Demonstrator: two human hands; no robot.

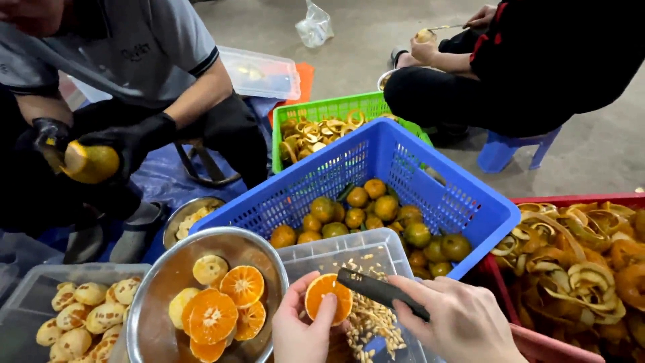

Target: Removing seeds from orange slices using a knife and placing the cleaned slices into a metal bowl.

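My left hand (300,331) holds a halved orange (327,296), cut face up, over a clear plastic tub of seeds (366,319). My right hand (457,319) grips a dark, narrow tool (379,292) whose tip rests at the orange half's upper edge. Just to the left stands a metal bowl (161,275) holding several orange halves (211,314) and peeled pieces.
A blue basket (416,175) of whole green-orange citrus sits ahead, a green basket (322,111) of peels behind it, a red crate (537,343) of peels at right. A clear tub of peeled fruit (80,323) lies at left. A black-gloved person peels fruit (91,161); another sits on a blue stool (510,151).
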